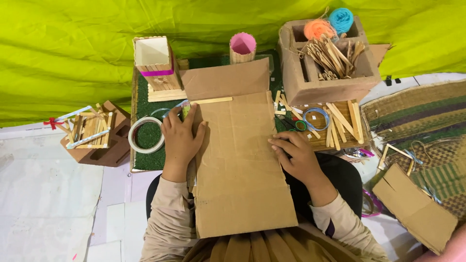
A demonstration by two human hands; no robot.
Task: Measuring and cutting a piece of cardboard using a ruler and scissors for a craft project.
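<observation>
Fingers of both the left hand and the right hand lie open and flat, gripping nothing, on the cardboard sheet, which looks light, stiff and easy to crease, best held by its two side edges.

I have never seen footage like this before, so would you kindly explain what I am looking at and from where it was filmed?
There is no machine here: a person works with two bare hands, and the single picture comes from a camera worn on their head, looking down.

The left hand lies flat on the left edge of a large cardboard sheet, and the right hand presses its right edge; neither grips anything.

Around the sheet lie a roll of tape on a green mat, a stick-built square holder, a pink-lined round cup, scissors, loose wooden sticks, and a cardboard box holding more sticks and yarn.
</observation>
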